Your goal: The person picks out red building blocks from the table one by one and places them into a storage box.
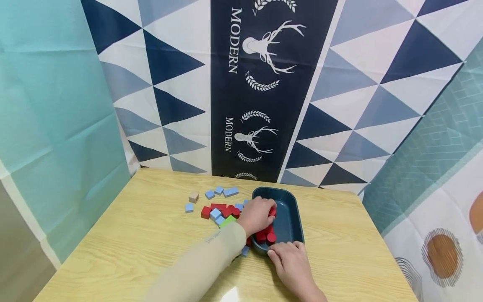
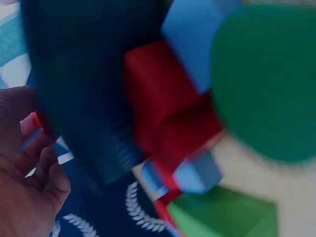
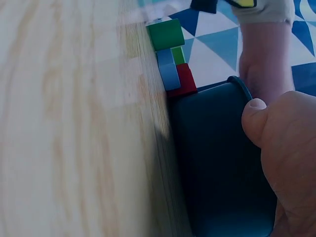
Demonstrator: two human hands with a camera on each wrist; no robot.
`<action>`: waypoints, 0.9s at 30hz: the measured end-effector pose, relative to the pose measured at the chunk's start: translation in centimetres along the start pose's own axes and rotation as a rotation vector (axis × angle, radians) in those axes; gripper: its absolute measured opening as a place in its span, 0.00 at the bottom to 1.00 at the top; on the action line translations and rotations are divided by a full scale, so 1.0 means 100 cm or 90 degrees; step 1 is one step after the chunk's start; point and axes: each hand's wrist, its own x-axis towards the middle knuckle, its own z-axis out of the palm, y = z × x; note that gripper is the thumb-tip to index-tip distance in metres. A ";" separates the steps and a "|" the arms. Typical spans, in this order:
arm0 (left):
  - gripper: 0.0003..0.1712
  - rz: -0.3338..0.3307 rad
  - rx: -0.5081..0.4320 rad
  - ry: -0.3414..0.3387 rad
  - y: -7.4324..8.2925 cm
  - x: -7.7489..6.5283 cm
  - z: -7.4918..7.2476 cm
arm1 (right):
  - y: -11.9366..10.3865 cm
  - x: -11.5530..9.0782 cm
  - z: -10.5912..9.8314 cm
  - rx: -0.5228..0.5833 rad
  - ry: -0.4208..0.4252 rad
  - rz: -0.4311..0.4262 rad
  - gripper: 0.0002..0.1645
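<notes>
Over the left side of a dark teal tray, my left hand pinches a red block between thumb and fingers. Part of that red block shows between the fingers in the left wrist view. Below the hand, several red blocks lie inside the tray, a round one among them. My right hand grips the tray's near rim, its thumb against the outer wall in the right wrist view. The left forearm hides some of the blocks beside the tray.
Left of the tray lies a loose pile of red, blue and green blocks, with a light green block near the forearm. Several blue blocks and one plain wooden block lie farther back. A patterned cloth hangs behind the table.
</notes>
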 end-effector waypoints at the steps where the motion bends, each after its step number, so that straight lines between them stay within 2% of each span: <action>1: 0.18 -0.005 0.009 -0.004 0.000 0.001 0.005 | 0.000 0.000 0.000 0.003 -0.002 0.003 0.06; 4: 0.16 -0.006 0.056 -0.012 -0.001 0.001 0.017 | -0.001 0.000 0.001 0.008 -0.005 0.006 0.06; 9: 0.12 0.029 0.155 -0.010 -0.001 0.000 0.026 | 0.001 0.001 0.003 0.001 0.002 -0.001 0.06; 14: 0.11 0.046 0.207 -0.007 0.001 0.000 0.034 | 0.001 0.000 0.003 0.003 0.005 -0.001 0.06; 21: 0.16 0.042 0.247 -0.035 0.001 0.002 0.038 | 0.001 0.000 0.005 0.001 0.014 -0.010 0.06; 27: 0.20 0.036 0.233 -0.027 0.000 0.000 0.034 | 0.001 0.002 0.006 -0.004 0.012 -0.013 0.06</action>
